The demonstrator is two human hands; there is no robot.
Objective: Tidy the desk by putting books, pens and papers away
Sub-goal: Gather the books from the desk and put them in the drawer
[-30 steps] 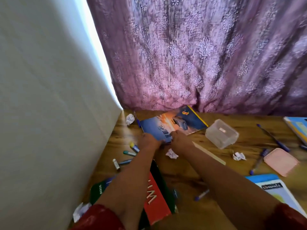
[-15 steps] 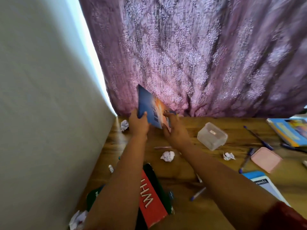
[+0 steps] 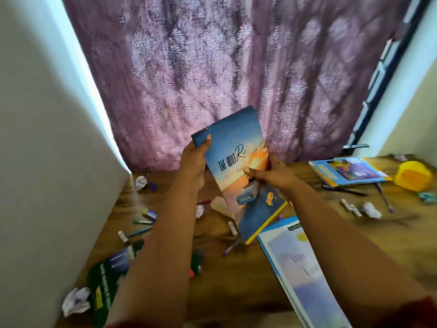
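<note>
I hold a blue and orange book (image 3: 233, 150) upright above the wooden desk (image 3: 236, 275), its cover facing me. My left hand (image 3: 195, 159) grips its upper left edge. My right hand (image 3: 272, 172) grips its right edge lower down. Below it the cover folds down to a blue flap with a yellow edge (image 3: 260, 216). A light blue book (image 3: 300, 268) lies on the desk at the lower right. Another blue book (image 3: 350, 170) lies at the far right. A green book (image 3: 106, 280) lies under my left forearm. Pens (image 3: 142, 221) lie scattered at the left.
Crumpled paper balls lie at the far left (image 3: 140, 182), near left (image 3: 75, 301) and right (image 3: 371, 209). A yellow container (image 3: 413, 178) sits at the far right. More pens (image 3: 343, 190) lie near it. A purple curtain (image 3: 224, 74) hangs behind the desk; a white wall (image 3: 42, 162) bounds the left.
The book went from lying flat at the back of the desk to held upright in both hands, then turned cover toward me. My view has swung right.
</note>
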